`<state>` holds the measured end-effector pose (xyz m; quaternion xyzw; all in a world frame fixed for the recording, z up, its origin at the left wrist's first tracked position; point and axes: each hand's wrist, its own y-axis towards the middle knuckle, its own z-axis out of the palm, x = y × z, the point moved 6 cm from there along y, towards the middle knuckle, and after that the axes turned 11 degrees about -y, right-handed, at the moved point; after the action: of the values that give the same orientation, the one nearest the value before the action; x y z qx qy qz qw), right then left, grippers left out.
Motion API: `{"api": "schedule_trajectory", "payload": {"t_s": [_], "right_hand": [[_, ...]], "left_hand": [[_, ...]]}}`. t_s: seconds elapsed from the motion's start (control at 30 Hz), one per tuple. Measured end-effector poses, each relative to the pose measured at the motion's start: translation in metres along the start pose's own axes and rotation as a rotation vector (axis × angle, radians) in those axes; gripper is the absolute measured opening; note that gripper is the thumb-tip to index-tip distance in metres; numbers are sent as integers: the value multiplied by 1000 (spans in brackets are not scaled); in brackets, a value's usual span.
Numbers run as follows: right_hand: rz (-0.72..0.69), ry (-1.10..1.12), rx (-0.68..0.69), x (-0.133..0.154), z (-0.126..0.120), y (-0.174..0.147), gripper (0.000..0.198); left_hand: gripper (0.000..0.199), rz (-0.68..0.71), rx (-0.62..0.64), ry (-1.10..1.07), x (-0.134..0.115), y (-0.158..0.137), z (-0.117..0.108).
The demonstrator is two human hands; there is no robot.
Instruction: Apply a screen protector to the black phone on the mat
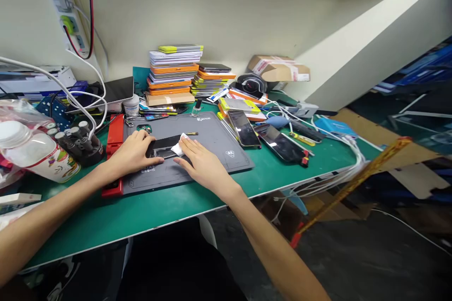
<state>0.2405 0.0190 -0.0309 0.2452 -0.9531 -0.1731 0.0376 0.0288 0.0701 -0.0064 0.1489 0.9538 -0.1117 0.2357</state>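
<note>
A dark, flat phone (164, 152) lies on the grey work mat (212, 136), part of it shiny. My left hand (133, 153) grips its left end between thumb and fingers. Over the phone's right end, my right hand (205, 164) presses a folded white wipe (178, 146) down with its fingertips. The wipe and both hands cover parts of the phone. Just behind the right fingers, a small screwdriver-like rod (192, 133) rests on the mat. A red tool bar (115, 136) runs along the mat's left edge, near my left wrist.
Stacks of orange, yellow and white phone-size cases (173, 73) stand against the wall. To the right lie phones (243, 128), a blue blower bulb (278, 121) and white cables (355, 150). A white-capped bottle (38, 150) and screwdriver holder (83, 143) occupy the left.
</note>
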Motion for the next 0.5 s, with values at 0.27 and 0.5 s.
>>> {"api": "schedule_trajectory", "payload": {"t_s": [0.27, 0.5], "right_hand": [[31, -97, -188, 17, -6, -32, 61], [-18, -85, -213, 35, -10, -28, 70]], "left_hand": [[95, -37, 22, -77, 1, 4, 1], [99, -100, 60, -93, 0, 4, 1]]}}
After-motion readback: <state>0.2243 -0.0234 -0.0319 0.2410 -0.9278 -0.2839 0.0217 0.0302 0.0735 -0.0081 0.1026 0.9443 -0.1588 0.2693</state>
